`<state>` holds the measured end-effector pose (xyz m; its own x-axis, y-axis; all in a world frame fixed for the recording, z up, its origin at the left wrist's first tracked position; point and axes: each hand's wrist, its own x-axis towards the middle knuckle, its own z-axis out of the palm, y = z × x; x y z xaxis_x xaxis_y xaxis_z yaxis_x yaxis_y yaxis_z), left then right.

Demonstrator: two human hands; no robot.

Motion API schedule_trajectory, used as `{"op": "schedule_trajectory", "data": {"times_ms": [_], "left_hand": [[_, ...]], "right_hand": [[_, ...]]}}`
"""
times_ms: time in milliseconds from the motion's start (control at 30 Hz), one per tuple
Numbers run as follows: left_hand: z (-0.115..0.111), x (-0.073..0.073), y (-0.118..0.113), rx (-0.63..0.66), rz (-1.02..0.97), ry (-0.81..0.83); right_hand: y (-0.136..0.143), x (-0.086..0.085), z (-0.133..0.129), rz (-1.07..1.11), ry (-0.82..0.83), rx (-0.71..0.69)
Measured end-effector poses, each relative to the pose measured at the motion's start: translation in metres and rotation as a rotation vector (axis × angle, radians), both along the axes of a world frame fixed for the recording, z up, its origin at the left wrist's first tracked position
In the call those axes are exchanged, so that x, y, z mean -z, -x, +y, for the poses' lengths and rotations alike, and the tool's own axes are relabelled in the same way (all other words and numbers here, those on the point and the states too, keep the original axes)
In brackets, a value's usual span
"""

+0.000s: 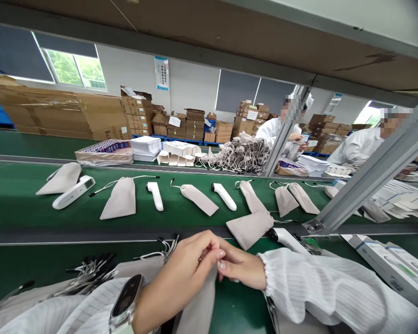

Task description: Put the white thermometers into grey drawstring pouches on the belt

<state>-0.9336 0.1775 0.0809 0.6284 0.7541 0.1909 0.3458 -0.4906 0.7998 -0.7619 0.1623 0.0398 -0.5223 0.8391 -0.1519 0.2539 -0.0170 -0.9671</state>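
Observation:
My left hand (190, 262) is closed on the top of a beige drawstring pouch (199, 308), which hangs below it. My right hand (242, 266) meets the left at the pouch's mouth, thumb and fingers pinched together there. Fingers hide the pouch's opening and cords, so its contents do not show. Beyond my hands another pouch (251, 228) lies across the edge of the green belt. A white infrared thermometer (287, 239) rests just past my right wrist. To the left of my left forearm lie more pouches (142, 266) with white cords and black cord ends.
On the green belt (181, 225) lie several pouches and white thermometers (156, 196). Behind stand a battery tray (104, 155), paper stacks (146, 146) and a pouch heap (245, 153). A metal post (372, 171) slants at right, near white boxes (393, 264). Co-workers sit opposite.

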Motion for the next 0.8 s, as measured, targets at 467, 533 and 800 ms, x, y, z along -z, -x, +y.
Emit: {"op": "schedule_trajectory", "data": {"times_ms": [467, 533, 800], "left_hand": [[-0.007, -0.022, 0.015, -0.040, -0.311, 0.091], [-0.008, -0.020, 0.014, -0.012, -0.315, 0.123], [-0.003, -0.034, 0.029, -0.241, -0.370, 0.080]], "right_hand": [[0.009, 0.004, 0.001, 0.067, 0.209, -0.042], [0.023, 0.009, 0.002, 0.057, 0.285, -0.119], [-0.030, -0.013, 0.038, -0.085, -0.074, 0.611]]}}
